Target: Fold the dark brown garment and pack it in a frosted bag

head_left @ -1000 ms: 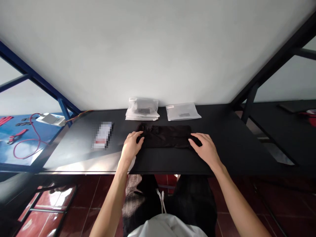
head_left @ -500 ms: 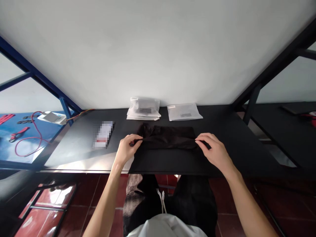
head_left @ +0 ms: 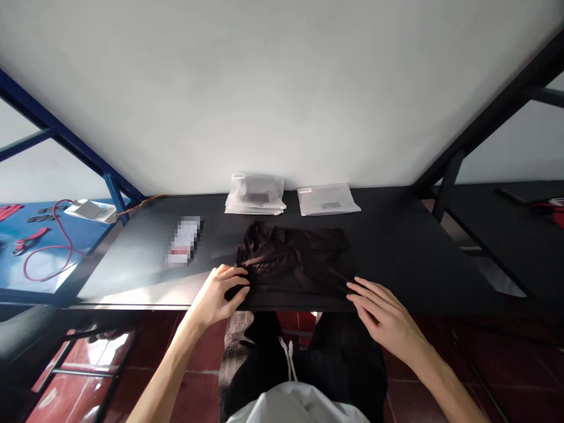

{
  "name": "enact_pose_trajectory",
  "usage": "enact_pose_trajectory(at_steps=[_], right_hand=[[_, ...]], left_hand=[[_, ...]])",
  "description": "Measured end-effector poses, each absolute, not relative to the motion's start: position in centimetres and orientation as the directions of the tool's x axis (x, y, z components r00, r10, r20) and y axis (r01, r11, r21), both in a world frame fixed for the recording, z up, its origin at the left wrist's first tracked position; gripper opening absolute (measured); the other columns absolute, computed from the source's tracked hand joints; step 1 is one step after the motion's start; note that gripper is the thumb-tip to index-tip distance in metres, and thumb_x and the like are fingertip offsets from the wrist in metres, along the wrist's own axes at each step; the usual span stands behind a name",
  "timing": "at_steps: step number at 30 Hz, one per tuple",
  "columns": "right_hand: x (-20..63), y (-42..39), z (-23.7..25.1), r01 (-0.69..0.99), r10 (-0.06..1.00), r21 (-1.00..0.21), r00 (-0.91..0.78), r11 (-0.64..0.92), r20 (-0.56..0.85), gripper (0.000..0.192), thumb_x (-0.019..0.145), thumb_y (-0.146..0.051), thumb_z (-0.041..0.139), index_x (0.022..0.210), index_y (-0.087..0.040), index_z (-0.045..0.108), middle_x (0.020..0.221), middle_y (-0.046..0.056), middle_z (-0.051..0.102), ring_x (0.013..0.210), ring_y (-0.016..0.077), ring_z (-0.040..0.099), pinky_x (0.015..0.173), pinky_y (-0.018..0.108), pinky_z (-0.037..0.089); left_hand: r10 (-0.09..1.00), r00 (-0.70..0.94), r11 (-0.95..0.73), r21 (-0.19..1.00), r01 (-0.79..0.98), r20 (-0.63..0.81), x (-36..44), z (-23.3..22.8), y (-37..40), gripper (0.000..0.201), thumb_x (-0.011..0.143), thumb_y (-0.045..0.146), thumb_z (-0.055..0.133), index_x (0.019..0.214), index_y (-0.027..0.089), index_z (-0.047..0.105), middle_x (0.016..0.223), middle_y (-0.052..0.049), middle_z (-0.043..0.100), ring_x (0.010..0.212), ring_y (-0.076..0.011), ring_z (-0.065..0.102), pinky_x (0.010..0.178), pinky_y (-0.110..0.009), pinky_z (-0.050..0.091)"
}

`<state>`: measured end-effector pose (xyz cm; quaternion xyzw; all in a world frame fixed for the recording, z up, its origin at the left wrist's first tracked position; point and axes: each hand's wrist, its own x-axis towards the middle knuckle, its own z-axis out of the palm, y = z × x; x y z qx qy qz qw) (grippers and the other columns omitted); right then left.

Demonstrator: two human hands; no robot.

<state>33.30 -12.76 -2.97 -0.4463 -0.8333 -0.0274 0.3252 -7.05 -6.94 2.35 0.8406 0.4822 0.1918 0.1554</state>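
Observation:
A thin black cloth garment (head_left: 299,258) lies spread on the black table, gathered and wrinkled at its left end and flatter toward the right. At its near left corner is my left hand (head_left: 222,294), fingers apart, with the fingertips on or just by the fabric. My right hand (head_left: 379,308) rests by the near right corner, fingers stretched out toward the cloth and holding nothing. Dark cloth on the dark tabletop makes the garment's near edge hard to make out.
Against the wall stand a stack of frosted zip bags (head_left: 255,197) and a single frosted zip bag (head_left: 328,200). A blurred-out pale packet (head_left: 185,241) lies at left. Blue frame bars (head_left: 117,197) and black frame bars (head_left: 449,182) flank the table (head_left: 405,252).
Both hands have come toward me and let go of the pinched cloth edge. The fabric now reaches nearer the table's front edge, and the fingers have spread.

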Motion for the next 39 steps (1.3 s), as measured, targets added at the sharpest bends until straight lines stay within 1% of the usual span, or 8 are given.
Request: enact_pose_trajectory(at_steps=[7,11,18,21,25,28,32,39], right_hand=[[34.1,-11.0,-0.6,0.748,0.769,-0.331,-0.356,0.575,0.531,0.022,0.103,-0.028,0.057,0.099,-0.027,0.079,0.087,0.004,0.081,0.076,0.0212,0.076,0.073,0.037,0.062],[34.6,-8.0,0.0,0.782,0.814,-0.371,-0.279,0.500,0.510,0.027,0.103,-0.030,0.054,0.110,-0.030,0.079,0.094,0.003,0.082,0.078,0.0221,0.077,0.078,0.037,0.063],[36.1,-2.5,-2.3,0.862,0.893,-0.296,-0.316,0.412,0.321,0.046,0.091,-0.027,0.054,0.133,-0.033,0.072,0.141,0.004,0.070,0.112,0.0286,0.073,0.092,0.047,0.064],[36.4,-1.6,-2.9,0.852,0.896,-0.314,-0.332,0.419,0.294,0.037,0.092,-0.031,0.055,0.121,-0.034,0.077,0.139,0.003,0.072,0.113,0.0292,0.072,0.097,0.050,0.062],[36.3,-0.9,-2.5,0.786,0.896,-0.455,-0.273,0.417,0.350,0.029,0.096,-0.037,0.051,0.103,-0.030,0.078,0.125,0.005,0.078,0.107,0.0280,0.075,0.099,0.048,0.060],[36.0,0.4,-2.0,0.726,0.923,-0.596,-0.141,0.343,0.359,0.029,0.097,-0.041,0.050,0.098,-0.027,0.075,0.097,0.006,0.081,0.083,0.0254,0.075,0.081,0.040,0.062],[35.4,3.2,-1.6,0.673,0.928,-0.690,0.014,0.267,0.373,0.029,0.095,-0.045,0.051,0.096,-0.024,0.072,0.083,0.006,0.077,0.073,0.0237,0.071,0.072,0.036,0.058],[34.0,7.5,-3.2,0.680,0.936,-0.709,0.096,0.187,0.338,0.021,0.085,-0.043,0.063,0.092,-0.025,0.069,0.072,0.004,0.072,0.065,0.0227,0.067,0.068,0.035,0.053]], left_hand=[[0.888,0.449,-0.440,0.472,0.765,0.100,-5.1,4.4,-4.4,0.038,0.099,0.043,0.055,0.071,0.027,0.074,0.067,-0.001,0.071,0.066,-0.0184,0.068,0.075,-0.030,0.054],[0.889,0.438,-0.443,0.501,0.743,0.137,-2.5,5.0,-1.5,0.026,0.099,0.034,0.054,0.101,0.030,0.080,0.102,-0.003,0.080,0.093,-0.0206,0.075,0.087,-0.030,0.058],[0.819,0.558,-0.557,0.424,0.714,0.136,1.3,4.6,3.8,0.057,0.088,0.008,0.053,0.136,0.035,0.069,0.150,0.001,0.062,0.137,-0.0213,0.060,0.115,-0.038,0.051],[0.795,0.599,-0.577,0.423,0.699,0.095,1.7,3.8,5.2,0.053,0.082,0.006,0.060,0.126,0.034,0.074,0.141,-0.001,0.069,0.132,-0.0231,0.063,0.113,-0.039,0.052],[0.816,0.570,-0.533,0.503,0.681,0.094,1.9,2.9,5.8,0.023,0.084,0.016,0.067,0.100,0.028,0.077,0.111,-0.002,0.078,0.111,-0.0236,0.070,0.102,-0.037,0.054],[0.897,0.428,-0.392,0.639,0.662,0.107,2.1,2.4,5.8,0.008,0.086,0.028,0.069,0.093,0.024,0.071,0.091,-0.001,0.076,0.089,-0.0209,0.072,0.087,-0.031,0.056],[0.972,0.212,-0.213,0.769,0.602,0.103,2.4,1.9,6.4,0.019,0.089,0.041,0.068,0.087,0.022,0.065,0.074,0.001,0.072,0.073,-0.0186,0.070,0.075,-0.027,0.053],[0.999,0.009,-0.036,0.600,0.800,0.048,3.6,1.6,7.9,0.014,0.086,0.034,0.078,0.087,0.024,0.068,0.082,-0.002,0.075,0.085,-0.0236,0.073,0.074,-0.029,0.048]])
